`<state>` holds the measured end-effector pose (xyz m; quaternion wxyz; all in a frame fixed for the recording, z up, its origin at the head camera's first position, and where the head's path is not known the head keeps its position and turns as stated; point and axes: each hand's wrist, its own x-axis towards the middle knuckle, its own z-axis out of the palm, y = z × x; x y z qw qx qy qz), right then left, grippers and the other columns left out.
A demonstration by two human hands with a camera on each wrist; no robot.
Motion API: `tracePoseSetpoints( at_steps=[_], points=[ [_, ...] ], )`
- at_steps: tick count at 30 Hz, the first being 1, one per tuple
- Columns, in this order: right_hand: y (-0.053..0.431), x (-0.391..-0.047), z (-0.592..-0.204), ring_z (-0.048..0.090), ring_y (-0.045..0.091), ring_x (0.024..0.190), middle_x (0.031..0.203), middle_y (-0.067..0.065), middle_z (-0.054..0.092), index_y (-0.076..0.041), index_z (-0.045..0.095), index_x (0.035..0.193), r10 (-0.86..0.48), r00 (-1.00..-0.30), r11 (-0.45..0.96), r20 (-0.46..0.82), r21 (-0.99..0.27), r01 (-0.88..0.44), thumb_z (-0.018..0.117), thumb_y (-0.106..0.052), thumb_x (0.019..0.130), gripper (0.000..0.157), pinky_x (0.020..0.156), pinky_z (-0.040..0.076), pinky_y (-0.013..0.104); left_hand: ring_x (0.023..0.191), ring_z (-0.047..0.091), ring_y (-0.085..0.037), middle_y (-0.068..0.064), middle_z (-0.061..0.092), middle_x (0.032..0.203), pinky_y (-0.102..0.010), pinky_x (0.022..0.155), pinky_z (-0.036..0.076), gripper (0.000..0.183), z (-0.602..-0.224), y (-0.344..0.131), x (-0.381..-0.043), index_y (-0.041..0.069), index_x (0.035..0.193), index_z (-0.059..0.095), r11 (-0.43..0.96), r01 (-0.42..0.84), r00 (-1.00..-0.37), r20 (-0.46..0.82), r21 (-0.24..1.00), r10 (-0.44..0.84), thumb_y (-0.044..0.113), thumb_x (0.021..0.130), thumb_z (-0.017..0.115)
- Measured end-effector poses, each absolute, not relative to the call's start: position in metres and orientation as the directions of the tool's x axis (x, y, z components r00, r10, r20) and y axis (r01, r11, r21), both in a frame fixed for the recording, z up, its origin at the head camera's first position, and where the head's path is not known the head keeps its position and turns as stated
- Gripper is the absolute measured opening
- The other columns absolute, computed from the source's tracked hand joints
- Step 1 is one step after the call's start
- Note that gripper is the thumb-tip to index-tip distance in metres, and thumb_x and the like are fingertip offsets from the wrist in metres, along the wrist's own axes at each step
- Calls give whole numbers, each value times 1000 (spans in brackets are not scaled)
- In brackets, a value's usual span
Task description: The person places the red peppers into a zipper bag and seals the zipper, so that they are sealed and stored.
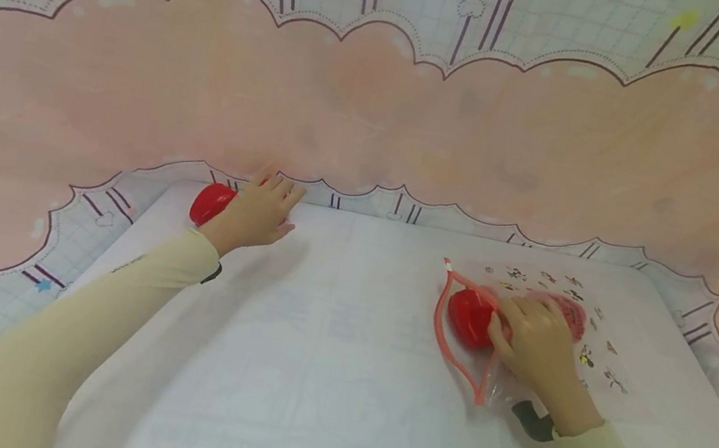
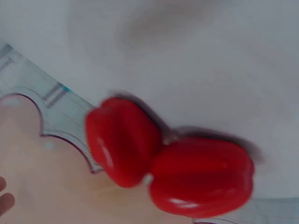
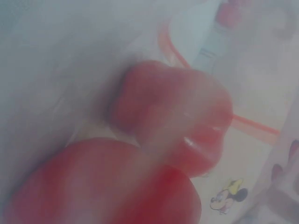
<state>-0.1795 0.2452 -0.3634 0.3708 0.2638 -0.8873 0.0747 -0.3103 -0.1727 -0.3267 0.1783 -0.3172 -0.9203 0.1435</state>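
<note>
At the back left of the table lie two red bell peppers (image 2: 201, 175), side by side in the left wrist view. My left hand (image 1: 259, 211) hovers over them with fingers spread, partly hiding one; the other bell pepper (image 1: 213, 204) shows beside the wrist. To the right is a clear plastic zip bag (image 1: 595, 351) with an orange-red edge strip and small cartoon prints. My right hand (image 1: 535, 345) pinches the upper strip at its mouth. A red bell pepper (image 1: 471, 318) sits at that mouth, and another red pepper (image 3: 103, 184) appears in the blurred right wrist view.
The white table cover (image 1: 303, 389) has faint lettering. Behind the table and along its sides hangs a peach and pale-blue patterned cloth (image 1: 376, 124) with scalloped outlines. A reddish print (image 1: 568, 316) shows on the bag beyond the right hand.
</note>
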Motion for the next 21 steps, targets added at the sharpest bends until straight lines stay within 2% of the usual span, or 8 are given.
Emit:
tracePoseSetpoints(
  at_steps=[6,14,21],
  points=[
    [246,-180,-363,59,30,66,66,14,64,-1,59,74,-418,-588,850,692,69,-522,61,-13,74,12,76,52,48,128,42,-40,-23,50,132,-53,106,37,64,-331,-199,-327,-1,128,50,775,513,-757,232,-368,611,28,76,74],
    [247,-180,-364,62,31,69,71,15,67,0,62,78,-409,-602,856,686,59,-514,64,-13,72,15,77,52,48,134,32,-41,-22,36,146,-57,112,26,77,-339,-215,-350,-1,141,35,874,438,-877,116,-209,467,23,79,72],
    [247,-181,-366,61,30,68,69,14,65,-1,61,76,-412,-599,855,687,63,-515,63,-13,73,13,79,52,49,136,28,-42,-22,30,149,-59,112,22,83,-351,-222,-368,-2,145,27,909,382,-912,89,-169,400,17,77,71]
  ],
)
